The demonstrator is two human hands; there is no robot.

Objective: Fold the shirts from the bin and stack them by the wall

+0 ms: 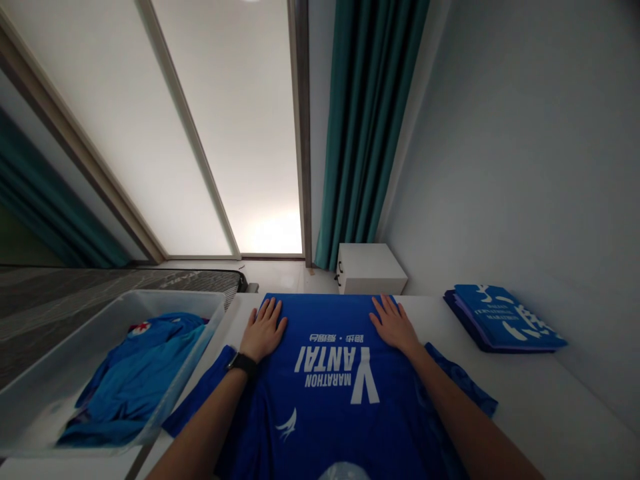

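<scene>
A blue T-shirt (pixel 330 393) with white "Yantai Marathon" lettering lies spread flat on a white table (pixel 545 413), its hem towards the far edge. My left hand (pixel 263 330) rests flat on the shirt's far left part, fingers stretched out; a dark watch sits on that wrist. My right hand (pixel 395 325) lies flat on the far right part, fingers also stretched out. Neither hand grips the cloth.
A clear plastic bin (pixel 45 393) with several crumpled blue shirts stands at the left. A stack of folded blue shirts (pixel 503 319) lies at the table's right by the wall. Beyond the table are a small white cabinet (pixel 370 268), teal curtains and a bed at left.
</scene>
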